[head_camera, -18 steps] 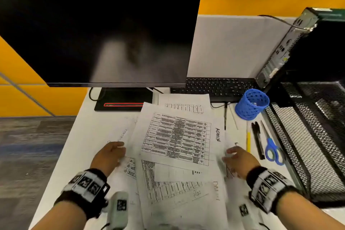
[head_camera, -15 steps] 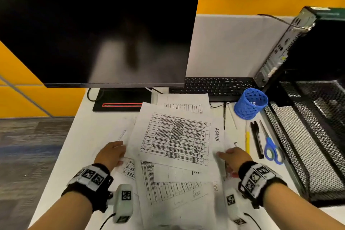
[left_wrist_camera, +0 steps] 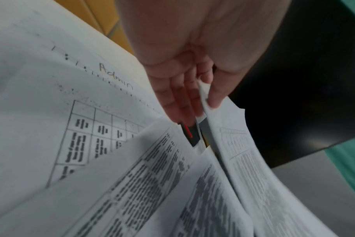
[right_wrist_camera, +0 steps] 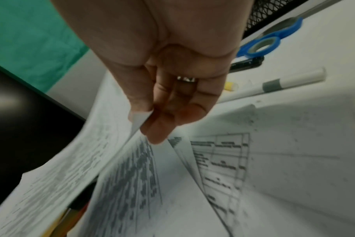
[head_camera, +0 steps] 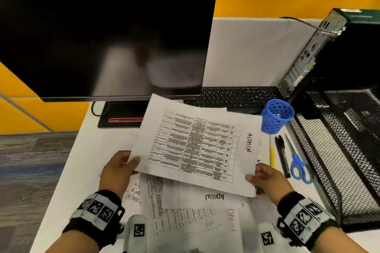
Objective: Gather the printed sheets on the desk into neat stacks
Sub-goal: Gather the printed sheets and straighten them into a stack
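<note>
Paper is the hazard here: the lifted sheet (head_camera: 197,146), a printed table with "ADMIN" written at its edge, hangs above the worktop (head_camera: 67,170) held only by two corners. The left hand (head_camera: 118,170) pinches its near-left corner between thumb and fingers, and the right hand (head_camera: 267,178) pinches the near-right corner the same way, so each grip is closed on that one sheet, which the wrist views confirm. Below it the loose sheets (head_camera: 185,211) lie fanned and overlapping on the worktop, none yet squared into a stack. My judgement is that the thin corner pinches could let the page sag, fold or slip if either hand loosens. Its far edge reaches toward the monitor (head_camera: 102,43) and lies just beside the blue pen cup (head_camera: 276,116), so a careless swing could knock the cup toward the keyboard (head_camera: 236,97). Setting it down askew could also drag the sheets underneath further out of line.
</note>
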`<state>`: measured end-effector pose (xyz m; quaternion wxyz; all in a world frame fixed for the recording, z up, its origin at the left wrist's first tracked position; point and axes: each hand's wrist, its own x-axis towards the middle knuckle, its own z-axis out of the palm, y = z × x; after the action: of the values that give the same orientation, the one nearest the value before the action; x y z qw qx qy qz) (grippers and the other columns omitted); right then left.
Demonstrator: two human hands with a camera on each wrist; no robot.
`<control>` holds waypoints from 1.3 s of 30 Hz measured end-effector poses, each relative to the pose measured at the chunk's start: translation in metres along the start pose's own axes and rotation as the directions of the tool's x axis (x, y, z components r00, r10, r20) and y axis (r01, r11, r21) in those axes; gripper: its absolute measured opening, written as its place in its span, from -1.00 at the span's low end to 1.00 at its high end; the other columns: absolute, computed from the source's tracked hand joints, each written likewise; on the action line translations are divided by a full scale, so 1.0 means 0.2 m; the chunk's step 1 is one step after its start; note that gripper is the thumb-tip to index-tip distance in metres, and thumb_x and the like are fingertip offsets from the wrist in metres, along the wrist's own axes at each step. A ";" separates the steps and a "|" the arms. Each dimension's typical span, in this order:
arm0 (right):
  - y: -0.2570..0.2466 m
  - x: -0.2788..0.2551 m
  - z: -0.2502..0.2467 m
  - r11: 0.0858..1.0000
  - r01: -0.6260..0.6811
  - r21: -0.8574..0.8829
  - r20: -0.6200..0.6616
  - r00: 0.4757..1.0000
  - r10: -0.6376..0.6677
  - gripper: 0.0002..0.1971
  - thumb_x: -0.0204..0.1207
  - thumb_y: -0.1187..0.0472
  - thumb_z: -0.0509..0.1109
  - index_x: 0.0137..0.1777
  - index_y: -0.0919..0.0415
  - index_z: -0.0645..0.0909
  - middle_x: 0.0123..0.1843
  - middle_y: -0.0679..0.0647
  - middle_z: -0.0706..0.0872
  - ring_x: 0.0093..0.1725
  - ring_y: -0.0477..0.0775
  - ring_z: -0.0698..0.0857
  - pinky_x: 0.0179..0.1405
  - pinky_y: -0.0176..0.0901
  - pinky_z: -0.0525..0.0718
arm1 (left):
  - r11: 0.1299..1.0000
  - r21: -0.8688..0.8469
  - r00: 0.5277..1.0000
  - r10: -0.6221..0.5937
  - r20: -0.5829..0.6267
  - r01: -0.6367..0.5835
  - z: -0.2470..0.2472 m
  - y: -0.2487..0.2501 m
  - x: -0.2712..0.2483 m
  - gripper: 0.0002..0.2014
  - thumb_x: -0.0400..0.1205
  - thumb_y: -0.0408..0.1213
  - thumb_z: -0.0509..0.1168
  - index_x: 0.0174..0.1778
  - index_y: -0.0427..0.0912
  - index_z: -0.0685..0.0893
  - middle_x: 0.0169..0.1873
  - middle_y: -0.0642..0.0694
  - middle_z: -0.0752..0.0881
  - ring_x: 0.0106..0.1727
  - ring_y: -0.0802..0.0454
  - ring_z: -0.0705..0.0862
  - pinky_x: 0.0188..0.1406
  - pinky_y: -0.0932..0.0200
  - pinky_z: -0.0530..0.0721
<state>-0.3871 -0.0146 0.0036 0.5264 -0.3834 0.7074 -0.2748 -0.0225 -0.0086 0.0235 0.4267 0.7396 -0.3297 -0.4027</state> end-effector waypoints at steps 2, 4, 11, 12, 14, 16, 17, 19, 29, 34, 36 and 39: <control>-0.02 -0.02 -0.02 0.998 0.067 -0.015 -0.013 0.998 -0.067 -0.83 0.44 0.40 0.45 -0.30 0.26 0.53 -0.31 0.30 0.64 -0.32 0.11 0.59 -0.28 -0.07 0.57 | 0.999 -0.012 0.995 0.044 -0.086 -0.045 -0.02 0.03 0.00 -0.66 0.51 -0.51 0.40 0.12 -0.08 0.56 0.11 -0.13 0.65 0.20 -0.20 0.64 0.09 0.05 0.61; -0.05 -0.03 -0.03 0.988 0.140 -0.066 -0.025 0.990 -0.142 -0.80 0.44 0.40 0.45 -0.35 0.14 0.61 -0.38 0.08 0.71 -0.28 0.09 0.59 -0.21 -0.08 0.55 | 0.978 0.154 0.979 0.162 -0.121 -0.143 -0.05 0.08 -0.01 -0.37 0.46 -0.47 0.47 0.42 -0.06 0.42 0.35 -0.16 0.50 0.39 -0.15 0.49 0.30 0.02 0.51; -0.24 -0.10 0.04 0.905 0.346 -0.247 0.192 0.933 -0.304 -0.83 0.44 0.34 0.46 -0.27 0.05 0.72 -0.39 -0.08 0.72 -0.35 -0.22 0.62 -0.17 -0.28 0.56 | 0.681 0.504 0.829 0.296 0.474 -0.531 -0.03 0.28 -0.14 -0.54 0.36 0.15 0.48 0.17 0.39 0.56 0.19 0.59 0.56 0.29 0.50 0.48 0.47 0.15 0.34; -0.26 -0.10 0.06 0.904 0.352 -0.243 0.209 0.929 -0.305 -0.86 0.45 0.34 0.45 -0.22 0.08 0.72 -0.36 -0.06 0.71 -0.34 -0.21 0.61 -0.19 -0.32 0.54 | 0.713 0.494 0.820 0.199 0.537 -0.497 -0.02 0.29 -0.16 -0.76 0.40 0.10 0.47 -0.05 0.40 0.63 -0.06 0.60 0.67 0.04 0.58 0.59 0.19 0.29 0.50; -0.29 -0.08 0.08 0.922 0.330 -0.204 0.212 0.934 -0.287 -0.82 0.51 0.40 0.36 -0.09 0.10 0.70 -0.29 0.01 0.70 -0.32 -0.17 0.62 -0.25 -0.40 0.54 | 0.738 0.504 0.812 0.101 0.575 -0.448 -0.01 0.26 -0.19 -0.94 0.49 -0.04 0.44 -0.24 0.27 0.71 -0.30 0.32 0.78 -0.24 0.46 0.68 -0.25 0.40 0.53; -0.28 -0.02 0.09 0.970 0.198 -0.144 0.156 0.972 -0.175 -0.69 0.56 0.50 0.20 0.07 0.11 0.62 -0.22 0.06 0.70 -0.28 -0.04 0.63 -0.29 -0.26 0.56 | 0.748 0.517 0.822 0.065 0.565 -0.415 -0.02 0.23 -0.21 -0.93 0.51 -0.09 0.42 -0.29 0.13 0.75 -0.41 0.22 0.78 -0.38 0.37 0.67 -0.42 0.44 0.46; -0.25 0.02 0.10 0.993 0.080 -0.088 0.114 0.991 -0.069 -0.67 0.57 0.53 0.13 0.12 0.14 0.58 -0.18 0.11 0.71 -0.27 0.05 0.62 -0.32 -0.17 0.53 | 0.766 0.509 0.827 0.053 0.559 -0.393 -0.03 0.21 -0.21 -0.87 0.50 -0.12 0.43 -0.37 0.13 0.72 -0.47 0.28 0.75 -0.44 0.38 0.63 -0.48 0.45 0.42; -0.17 0.12 0.13 0.993 -0.121 -0.015 -0.016 0.993 0.121 -0.72 0.55 0.48 0.20 0.18 0.22 0.54 -0.12 0.25 0.68 -0.26 0.17 0.61 -0.34 -0.14 0.52 | 0.812 0.474 0.835 0.028 0.549 -0.339 -0.05 0.17 -0.22 -0.79 0.48 -0.17 0.47 -0.47 0.10 0.70 -0.54 0.32 0.70 -0.50 0.39 0.59 -0.49 0.43 0.40; -0.11 0.16 0.35 0.722 -0.191 -0.666 -0.071 0.979 0.193 -0.63 0.58 0.22 0.24 0.34 0.36 0.50 0.42 0.26 0.56 0.38 0.20 0.56 0.28 -0.15 0.50 | 0.887 0.395 0.849 -0.007 0.528 -0.239 -0.07 0.08 -0.24 -0.89 0.47 -0.29 0.48 -0.29 0.03 0.73 -0.49 0.16 0.71 -0.43 0.32 0.61 -0.37 0.38 0.45; -0.07 0.15 0.26 0.780 -0.128 -0.613 -0.092 0.992 0.091 -0.55 0.56 0.18 0.30 0.42 0.32 0.47 0.44 0.21 0.56 0.43 0.22 0.51 0.45 -0.11 0.42 | 0.904 0.385 0.946 0.057 0.319 -0.185 -0.11 0.10 -0.21 -0.88 0.58 -0.22 0.37 -0.23 0.12 0.69 -0.38 0.06 0.80 -0.32 0.14 0.73 -0.34 0.29 0.55; -0.03 0.14 0.19 0.791 -0.118 -0.601 -0.106 0.992 0.067 -0.53 0.58 0.14 0.29 0.47 0.28 0.44 0.48 0.20 0.53 0.46 0.22 0.49 0.46 -0.10 0.39 | 0.874 0.454 0.970 0.070 0.233 -0.172 -0.13 0.09 -0.17 -0.88 0.63 -0.20 0.29 -0.23 0.01 0.65 -0.44 0.02 0.67 -0.39 0.06 0.61 -0.45 0.25 0.45; 0.02 0.11 0.10 0.827 -0.093 -0.555 -0.161 0.987 0.003 -0.61 0.59 0.16 0.30 0.39 0.26 0.55 0.40 0.21 0.62 0.40 0.23 0.55 0.39 -0.13 0.42 | 0.843 0.512 0.979 0.080 0.185 -0.166 -0.14 0.06 -0.13 -0.95 0.63 -0.24 0.30 -0.13 -0.04 0.65 -0.46 0.02 0.61 -0.40 0.07 0.55 -0.48 0.24 0.39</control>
<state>-0.3723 -0.0300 -0.0161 0.3418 -0.4807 0.8044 -0.0707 -0.0118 0.0186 0.0520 0.2066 0.7713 -0.5063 -0.3258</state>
